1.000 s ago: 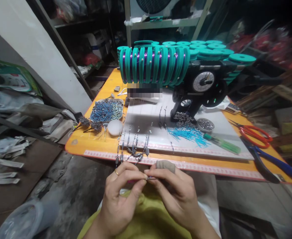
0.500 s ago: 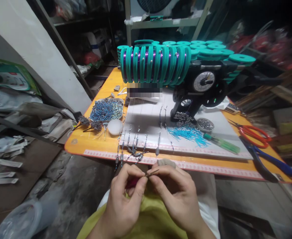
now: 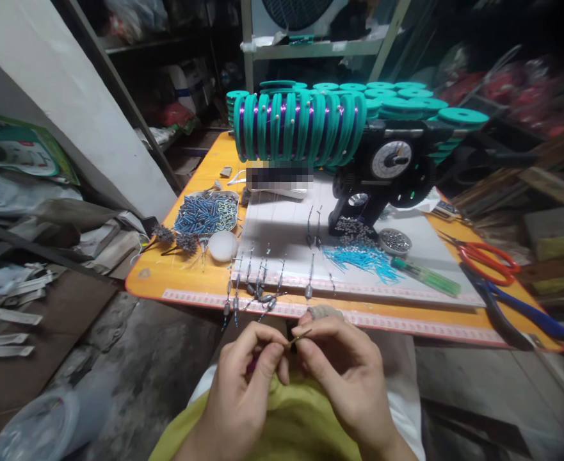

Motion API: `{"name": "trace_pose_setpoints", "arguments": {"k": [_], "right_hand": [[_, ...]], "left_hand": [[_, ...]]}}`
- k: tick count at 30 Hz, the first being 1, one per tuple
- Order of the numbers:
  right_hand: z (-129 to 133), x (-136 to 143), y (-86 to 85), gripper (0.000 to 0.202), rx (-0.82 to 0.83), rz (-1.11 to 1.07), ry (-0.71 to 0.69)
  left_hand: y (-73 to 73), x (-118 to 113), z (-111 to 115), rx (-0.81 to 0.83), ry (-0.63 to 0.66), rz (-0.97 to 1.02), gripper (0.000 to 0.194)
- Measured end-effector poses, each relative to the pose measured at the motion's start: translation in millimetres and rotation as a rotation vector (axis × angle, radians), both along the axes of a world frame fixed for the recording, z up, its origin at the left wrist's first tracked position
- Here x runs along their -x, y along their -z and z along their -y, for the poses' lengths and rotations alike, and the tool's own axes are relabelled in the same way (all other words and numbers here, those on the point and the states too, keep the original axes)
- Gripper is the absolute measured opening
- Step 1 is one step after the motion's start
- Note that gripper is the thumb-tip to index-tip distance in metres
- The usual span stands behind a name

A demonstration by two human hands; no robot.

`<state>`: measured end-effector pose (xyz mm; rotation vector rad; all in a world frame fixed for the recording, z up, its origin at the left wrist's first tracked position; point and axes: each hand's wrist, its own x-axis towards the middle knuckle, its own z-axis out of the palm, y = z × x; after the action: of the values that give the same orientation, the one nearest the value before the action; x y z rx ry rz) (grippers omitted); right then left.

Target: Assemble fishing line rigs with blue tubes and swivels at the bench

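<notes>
Just off the table's front edge, my left hand [image 3: 246, 384] and my right hand [image 3: 346, 374] meet with fingertips close together. Between them runs a thin, brownish stick-like piece [image 3: 301, 337], tilted up to the right. My right thumb and forefinger pinch it; its left end reaches my left fingertips, which are also pinched. Something dark pink [image 3: 251, 365] shows within my curled left fingers, mostly hidden. Beyond my hands, several small rigs with grey sinkers [image 3: 309, 291] hang along the edge of the white board [image 3: 282, 224].
Teal spools [image 3: 301, 127] with purple line sit on a black stand with a dial [image 3: 391, 158]. On the orange table [image 3: 142, 272] are a tray of blue tubes [image 3: 200, 214], blue strands [image 3: 363, 259], a dish of metal bits [image 3: 395, 241], a green-handled tool [image 3: 426, 276], orange-handled scissors [image 3: 490, 261] and blue-handled pliers [image 3: 531, 310].
The thin piece now slants more steeply. My fingertips have drawn slightly apart, with my right hand a little further right. Things on the table look the same.
</notes>
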<state>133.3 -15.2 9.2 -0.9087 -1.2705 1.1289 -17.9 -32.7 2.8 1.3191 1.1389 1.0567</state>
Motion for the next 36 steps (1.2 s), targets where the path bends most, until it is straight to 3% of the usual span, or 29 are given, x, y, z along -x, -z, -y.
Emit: {"name": "trace_pose_setpoints", "arguments": {"k": [5, 14, 19, 22, 29, 36], "right_hand": [[1, -6, 1.1, 0.01, -0.001, -0.005, 0.006], [5, -9, 1.1, 0.018, -0.095, 0.166, 0.113], [8, -9, -0.7, 0.015, -0.103, 0.246, 0.155], [8, -8, -1.8, 0.013, -0.103, 0.254, 0.159], [7, -8, -5.1, 0.016, -0.13, 0.266, 0.154], [7, -8, -1.9, 0.017, -0.083, 0.206, 0.113]], "left_hand": [[4.2, 3, 0, 0.008, -0.003, -0.029, 0.016], [12.7, 27, -1, -0.237, -0.139, -0.218, 0.011], [12.7, 64, -16, -0.469, -0.379, -0.449, 0.013], [11.3, 86, -27, -0.542, -0.445, -0.618, 0.012], [20.0, 125, -56, -0.702, -0.505, -1.01, 0.009], [24.1, 133, -71, -0.705, -0.487, -1.062, 0.011]]}}
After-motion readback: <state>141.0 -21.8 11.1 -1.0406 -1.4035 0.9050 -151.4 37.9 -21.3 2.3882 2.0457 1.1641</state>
